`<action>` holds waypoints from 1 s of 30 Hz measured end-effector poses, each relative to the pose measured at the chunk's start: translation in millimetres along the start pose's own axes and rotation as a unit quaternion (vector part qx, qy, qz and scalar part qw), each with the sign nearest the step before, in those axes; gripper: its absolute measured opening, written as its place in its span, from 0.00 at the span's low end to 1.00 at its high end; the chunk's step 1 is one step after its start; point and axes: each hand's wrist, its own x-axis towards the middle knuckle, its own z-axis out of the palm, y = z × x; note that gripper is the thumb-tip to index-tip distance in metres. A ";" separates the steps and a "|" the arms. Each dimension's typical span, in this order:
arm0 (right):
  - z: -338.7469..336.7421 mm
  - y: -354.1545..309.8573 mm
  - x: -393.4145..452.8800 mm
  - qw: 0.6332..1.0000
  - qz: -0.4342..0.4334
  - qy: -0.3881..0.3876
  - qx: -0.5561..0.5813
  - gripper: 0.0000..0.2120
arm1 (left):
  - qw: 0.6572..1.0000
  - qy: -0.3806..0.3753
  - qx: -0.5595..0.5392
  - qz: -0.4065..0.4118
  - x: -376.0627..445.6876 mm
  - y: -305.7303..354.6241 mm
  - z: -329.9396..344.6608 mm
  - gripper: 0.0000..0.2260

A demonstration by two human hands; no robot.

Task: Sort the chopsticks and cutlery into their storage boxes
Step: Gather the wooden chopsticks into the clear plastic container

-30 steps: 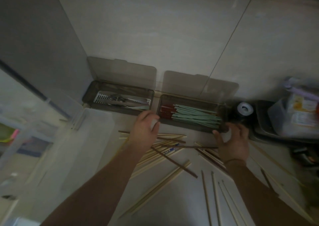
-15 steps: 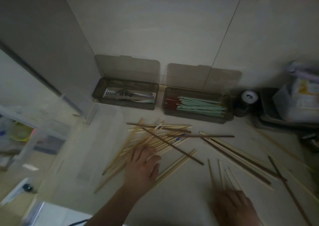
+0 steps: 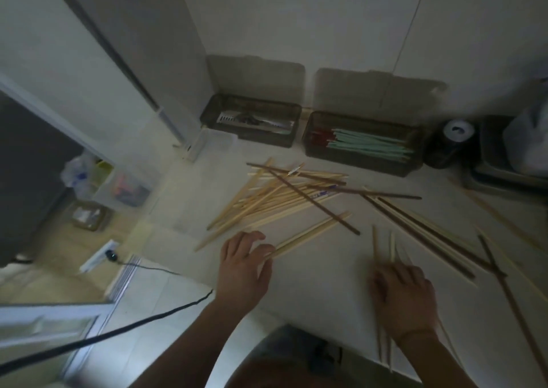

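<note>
Touching pale chopsticks [image 3: 308, 236], left grip [image 3: 243, 266] spread, right grip [image 3: 403, 295] blurred, state unclear

The light is dim. A pale tiled wall [image 3: 341, 22] rises beyond the hands, with a grey panel [image 3: 142, 31] slanting to their left. Far left and below lies a tiled floor [image 3: 154, 286], crossed by a black cable [image 3: 118, 332].

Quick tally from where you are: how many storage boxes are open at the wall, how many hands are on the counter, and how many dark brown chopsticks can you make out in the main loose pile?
Storage boxes, lids up: 2 (cutlery box, chopstick box)
Hands on counter: 2 (left hand, right hand)
Dark brown chopsticks in main pile: about 3; dim light, so uncertain
Total: about 7
</note>
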 end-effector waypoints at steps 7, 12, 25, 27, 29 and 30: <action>-8.1 -4.6 5.0 0.997 0.072 -0.035 -0.008 0.17 | 0.998 0.041 0.029 -0.029 -5.0 0.0 -32.7 0.09; -20.7 -17.8 9.9 0.986 0.149 -0.073 -0.006 0.06 | 0.989 0.137 0.023 -0.041 22.1 -29.2 -58.4 0.10; -9.7 -69.8 28.8 0.936 0.346 -0.051 -0.043 0.13 | 0.994 0.070 0.049 -0.067 60.0 -154.5 -104.1 0.14; -8.2 -76.9 30.4 0.921 0.389 -0.008 -0.014 0.11 | 0.997 0.056 0.051 -0.004 64.9 -160.9 -108.3 0.13; -10.4 -84.7 30.3 0.913 0.409 0.003 -0.001 0.07 | 0.998 0.021 0.041 0.033 68.5 -164.4 -109.2 0.13; -12.5 -89.4 30.6 0.911 0.413 -0.002 0.014 0.06 | 0.998 -0.007 0.045 0.038 69.5 -165.0 -108.2 0.14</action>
